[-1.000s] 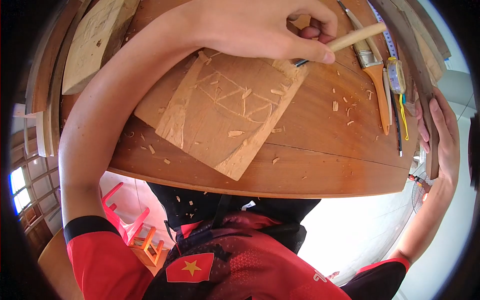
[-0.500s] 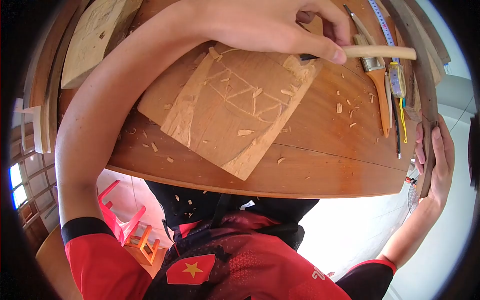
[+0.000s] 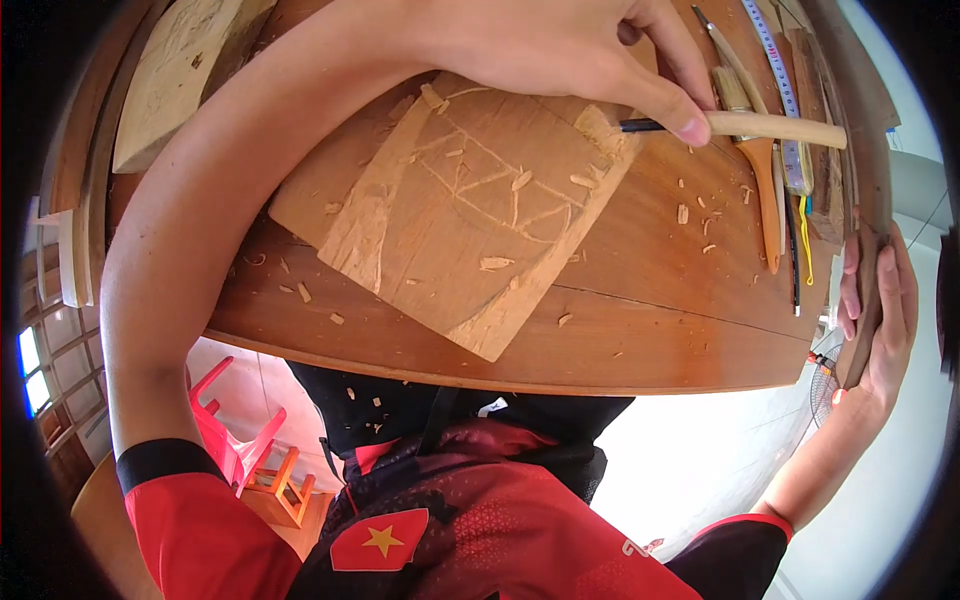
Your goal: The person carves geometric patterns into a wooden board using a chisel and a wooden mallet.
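Note:
My left hand (image 3: 640, 75) pinches a chisel (image 3: 775, 127) with a pale wooden handle and a black shank between thumb and fingers. The chisel lies nearly level, its tip end against the right edge of a carved wooden board (image 3: 450, 245). Grooves outlining a geometric pattern run across the board, and its sides are rough-cut. At the far right, my right hand (image 3: 880, 310) is wrapped round a long dark wooden bar (image 3: 868, 150). The bar's side stands right at the butt of the chisel handle.
Wood chips are scattered over the board and table (image 3: 680, 330). A brush (image 3: 762, 190), a tape measure (image 3: 795, 165) and a black pencil (image 3: 792, 255) lie at the right. A thick wood block (image 3: 185, 85) sits at upper left. Plastic stools (image 3: 235, 440) stand below.
My left hand and the chisel have shifted slightly right and toward me, showing more of the black shank. The wooden bar's upper part has moved right.

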Available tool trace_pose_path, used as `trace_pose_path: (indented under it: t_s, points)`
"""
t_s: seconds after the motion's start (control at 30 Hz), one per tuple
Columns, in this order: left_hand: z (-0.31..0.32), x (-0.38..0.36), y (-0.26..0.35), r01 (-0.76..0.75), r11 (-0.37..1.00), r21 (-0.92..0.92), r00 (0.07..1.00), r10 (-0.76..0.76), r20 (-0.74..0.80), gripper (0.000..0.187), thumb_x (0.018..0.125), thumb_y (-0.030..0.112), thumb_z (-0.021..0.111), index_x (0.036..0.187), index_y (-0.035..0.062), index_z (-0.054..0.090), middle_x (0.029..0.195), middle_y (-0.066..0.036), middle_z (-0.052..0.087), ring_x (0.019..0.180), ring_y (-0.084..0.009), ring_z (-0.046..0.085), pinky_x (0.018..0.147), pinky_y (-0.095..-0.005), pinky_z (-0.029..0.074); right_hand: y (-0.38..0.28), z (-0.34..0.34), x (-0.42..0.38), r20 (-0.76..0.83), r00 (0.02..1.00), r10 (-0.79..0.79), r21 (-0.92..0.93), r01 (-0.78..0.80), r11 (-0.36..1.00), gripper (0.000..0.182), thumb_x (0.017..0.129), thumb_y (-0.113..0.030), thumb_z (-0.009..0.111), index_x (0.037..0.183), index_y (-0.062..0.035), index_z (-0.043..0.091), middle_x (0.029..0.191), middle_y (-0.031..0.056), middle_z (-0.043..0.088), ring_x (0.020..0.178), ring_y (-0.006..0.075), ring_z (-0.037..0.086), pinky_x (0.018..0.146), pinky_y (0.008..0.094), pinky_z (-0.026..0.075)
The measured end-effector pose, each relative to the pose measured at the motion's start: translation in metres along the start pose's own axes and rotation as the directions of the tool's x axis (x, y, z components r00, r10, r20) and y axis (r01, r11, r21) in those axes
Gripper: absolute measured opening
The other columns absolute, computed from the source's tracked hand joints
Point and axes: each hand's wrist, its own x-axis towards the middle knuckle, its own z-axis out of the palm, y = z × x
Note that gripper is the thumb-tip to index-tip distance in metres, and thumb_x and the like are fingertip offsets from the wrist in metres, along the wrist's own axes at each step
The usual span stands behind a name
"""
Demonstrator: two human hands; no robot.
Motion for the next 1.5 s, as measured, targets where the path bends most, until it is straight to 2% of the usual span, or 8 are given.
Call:
trace_pose_path:
  t_s: [0.23, 0.47, 0.57, 0.63, 0.93, 1.07, 1.37, 1.5]
  points:
    - [0.015, -0.008, -0.007, -0.114, 0.994, 0.002, 0.981, 0.112, -0.161, 0.033, 0.096, 0.033, 0.075, 0.115, 0.0055, 0.079, 0.09, -0.012, 0.078, 0.075, -0.0164, 0.068, 0.069, -0.0335, 0.055, 0.004, 0.0, -0.003, 0.067, 0.998, 0.019, -0.057, -0.015, 0.998, 0.043, 0.111, -0.035, 0.047, 0.132, 0.0028, 0.051, 0.091, 0.0009, 0.06, 0.055, 0.0005, 0.043, 0.042, 0.017, 0.035]
    - [0.013, 0.005, 0.037, 0.284, 0.959, 0.017, 0.948, -0.278, -0.157, 0.037, 0.096, 0.034, 0.074, 0.114, 0.001, 0.077, 0.09, -0.014, 0.076, 0.079, -0.0205, 0.069, 0.074, -0.0347, 0.055, 0.0, 0.008, -0.003, -0.115, 0.993, 0.032, -0.027, -0.035, 0.999, 0.043, 0.111, -0.034, 0.047, 0.131, 0.0033, 0.051, 0.088, 0.0012, 0.059, 0.054, 0.0006, 0.042, 0.042, 0.0168, 0.035]
    - [0.03, -0.007, 0.019, 0.082, 0.969, 0.234, 0.964, -0.017, -0.267, 0.038, 0.097, 0.034, 0.074, 0.112, -0.0006, 0.077, 0.093, -0.015, 0.076, 0.081, -0.0222, 0.069, 0.077, -0.0353, 0.055, 0.005, -0.008, 0.001, 0.159, 0.987, 0.034, -0.064, -0.024, 0.998, 0.044, 0.111, -0.033, 0.047, 0.136, 0.0044, 0.05, 0.093, 0.0023, 0.06, 0.057, 0.0004, 0.043, 0.043, 0.0167, 0.035]
    - [0.021, -0.01, 0.005, -0.046, 0.975, 0.216, 0.977, 0.089, -0.192, 0.037, 0.097, 0.033, 0.073, 0.111, -0.001, 0.076, 0.094, -0.015, 0.075, 0.082, -0.0225, 0.069, 0.078, -0.0356, 0.054, 0.003, 0.001, -0.001, 0.042, 0.998, 0.041, -0.03, -0.04, 0.999, 0.046, 0.111, -0.032, 0.048, 0.139, 0.005, 0.048, 0.093, 0.0025, 0.06, 0.057, 0.0003, 0.044, 0.043, 0.0166, 0.036]
    - [0.01, -0.001, -0.009, -0.006, 0.997, 0.082, 0.995, 0.015, -0.101, 0.033, 0.097, 0.031, 0.073, 0.103, -0.0018, 0.073, 0.08, -0.01, 0.068, 0.076, -0.0181, 0.063, 0.072, -0.0343, 0.051, 0.001, -0.002, 0.006, -0.042, 0.998, 0.041, -0.033, -0.043, 0.999, 0.049, 0.111, -0.032, 0.049, 0.143, 0.0049, 0.047, 0.092, 0.0025, 0.06, 0.054, 0.0004, 0.044, 0.042, 0.0159, 0.036]
    - [0.027, -0.003, -0.012, -0.063, 0.952, 0.299, 0.963, 0.137, -0.232, 0.032, 0.097, 0.03, 0.073, 0.102, -0.0014, 0.073, 0.078, -0.007, 0.066, 0.073, -0.0164, 0.06, 0.068, -0.0336, 0.05, 0.002, -0.004, 0.005, 0.097, 0.994, 0.04, -0.093, -0.031, 0.995, 0.048, 0.111, -0.032, 0.048, 0.142, 0.0039, 0.048, 0.093, 0.0032, 0.061, 0.056, 0.0005, 0.045, 0.043, 0.0161, 0.037]
    - [0.004, 0.0, -0.009, 0.055, 0.998, -0.026, 0.998, -0.056, -0.036, 0.033, 0.098, 0.03, 0.072, 0.103, -0.0034, 0.072, 0.087, -0.01, 0.067, 0.075, -0.0176, 0.063, 0.069, -0.0336, 0.051, 0.01, -0.002, 0.005, 0.012, 0.999, 0.043, -0.064, -0.042, 0.997, 0.049, 0.111, -0.032, 0.05, 0.144, 0.0043, 0.048, 0.095, 0.0042, 0.063, 0.057, 0.0015, 0.047, 0.043, 0.0168, 0.038]
    - [0.015, -0.01, -0.008, -0.094, 0.99, 0.102, 0.986, 0.107, -0.128, 0.033, 0.098, 0.03, 0.072, 0.106, -0.0029, 0.073, 0.088, -0.011, 0.067, 0.076, -0.0185, 0.065, 0.069, -0.034, 0.052, 0.007, 0.008, 0.001, -0.059, 0.996, 0.067, -0.043, -0.07, 0.997, 0.053, 0.111, -0.032, 0.05, 0.148, 0.0048, 0.044, 0.092, 0.0036, 0.062, 0.057, 0.0017, 0.047, 0.044, 0.0176, 0.038]
